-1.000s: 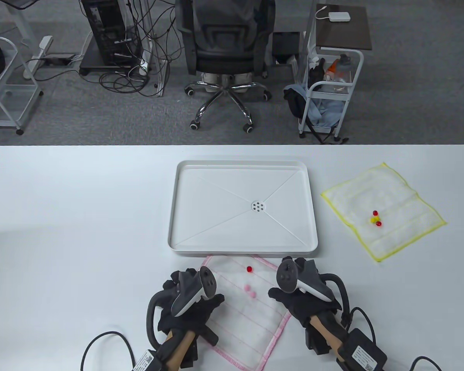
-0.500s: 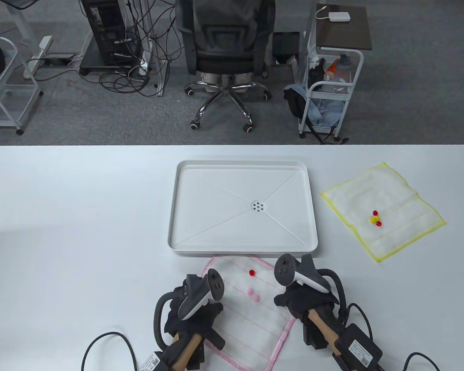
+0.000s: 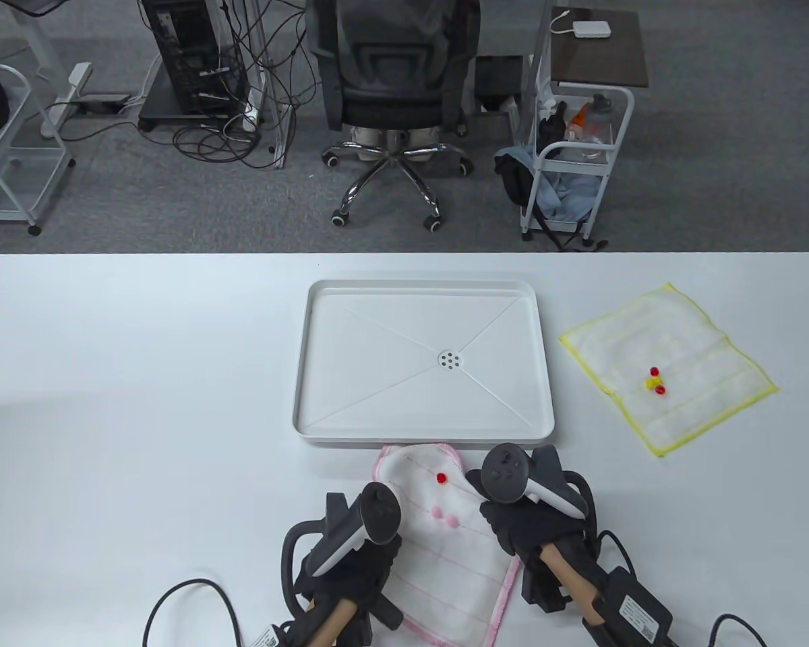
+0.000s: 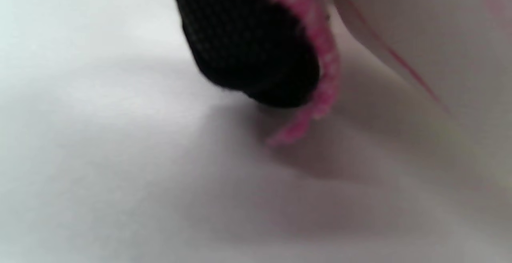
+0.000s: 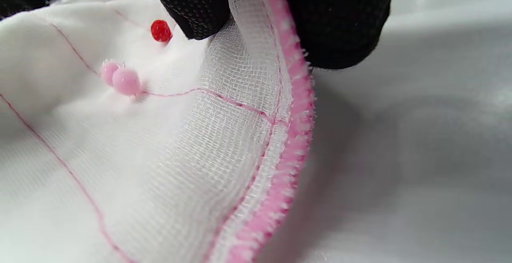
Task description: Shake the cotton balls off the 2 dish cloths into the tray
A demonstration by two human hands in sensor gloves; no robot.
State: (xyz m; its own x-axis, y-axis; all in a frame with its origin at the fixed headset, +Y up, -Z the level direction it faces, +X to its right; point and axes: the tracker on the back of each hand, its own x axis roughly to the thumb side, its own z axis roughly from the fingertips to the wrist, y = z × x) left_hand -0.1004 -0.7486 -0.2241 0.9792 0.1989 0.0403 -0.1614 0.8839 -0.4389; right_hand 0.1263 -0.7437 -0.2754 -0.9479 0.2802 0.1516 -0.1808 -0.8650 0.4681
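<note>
The pink-edged dish cloth (image 3: 445, 559) lies just in front of the white tray (image 3: 423, 437), its two sides lifted so it cups inward. On it sit a red ball (image 3: 441, 478) and two pink balls (image 3: 445, 517). My left hand (image 3: 357, 552) grips the cloth's left edge (image 4: 324, 67). My right hand (image 3: 522, 519) pinches the right edge (image 5: 292, 95), with the red ball (image 5: 161, 30) and pink balls (image 5: 120, 78) close by. The yellow-edged cloth (image 3: 667, 367) lies flat at the right with small red and yellow balls (image 3: 655, 381) on it.
The tray is empty, with a drain (image 3: 450, 360) in its middle. Beyond the table's far edge stand an office chair (image 3: 394, 87) and a white cart (image 3: 573, 155). Glove cables (image 3: 189, 600) trail off the near edge.
Both hands have drawn inward toward each other while holding the pink cloth's edges. The cloth has narrowed and bunched upward, and the balls have shifted slightly with it.
</note>
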